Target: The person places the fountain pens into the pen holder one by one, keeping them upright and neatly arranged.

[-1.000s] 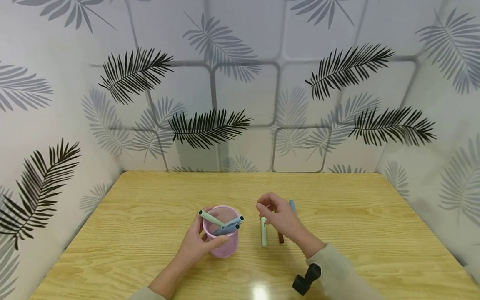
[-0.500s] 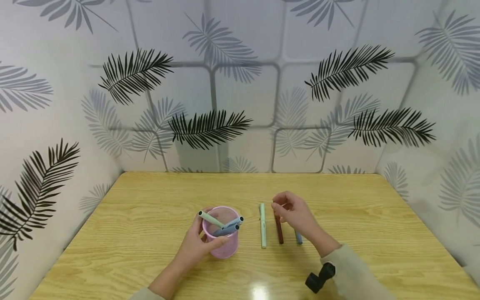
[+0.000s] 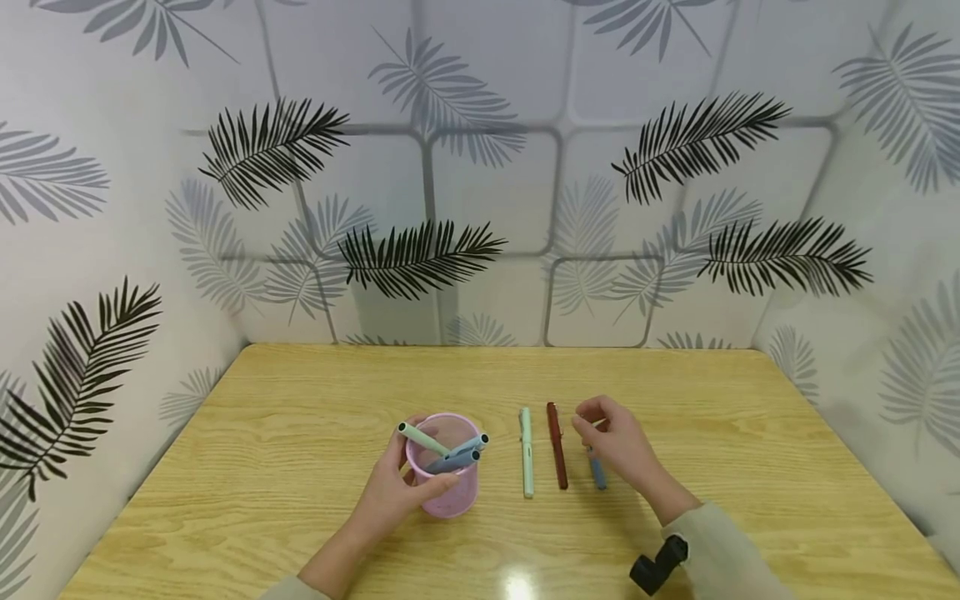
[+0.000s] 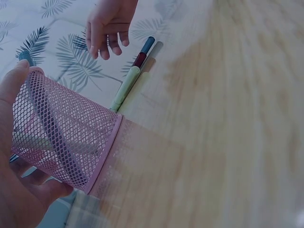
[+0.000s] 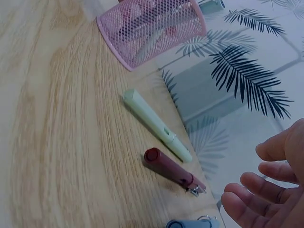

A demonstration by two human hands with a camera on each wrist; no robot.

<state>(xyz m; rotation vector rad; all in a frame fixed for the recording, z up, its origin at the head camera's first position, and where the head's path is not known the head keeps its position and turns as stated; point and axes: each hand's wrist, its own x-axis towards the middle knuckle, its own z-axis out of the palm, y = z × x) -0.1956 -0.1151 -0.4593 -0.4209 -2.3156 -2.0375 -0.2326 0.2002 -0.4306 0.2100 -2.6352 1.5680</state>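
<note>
Three pens stand slanted in the pink mesh cup [image 3: 442, 475], which sits on the wooden tabletop [image 3: 300, 433] left of centre; the left hand [image 3: 393, 487] wraps it, thumb at the front wall and fingers curled round the back, so the cup is gripped and upright. Just to its right, well clear of the cup, three more pens lie side by side and roughly parallel: a mint green pen [image 3: 527, 451], then a dark red pen [image 3: 557, 446], then a blue pen [image 3: 597, 472], partly hidden. The right hand [image 3: 621, 446] hovers over the blue pen, fingers loosely curled and parted; the right wrist view shows them holding nothing. My guess is that the risk lies in the close spacing: fingers coming down on the blue pen could nudge the red one, and round barrels roll easily on this smooth wood. The leaning pens also load the cup's rim to one side, so a slackened left grip could let the light mesh tip.
</note>
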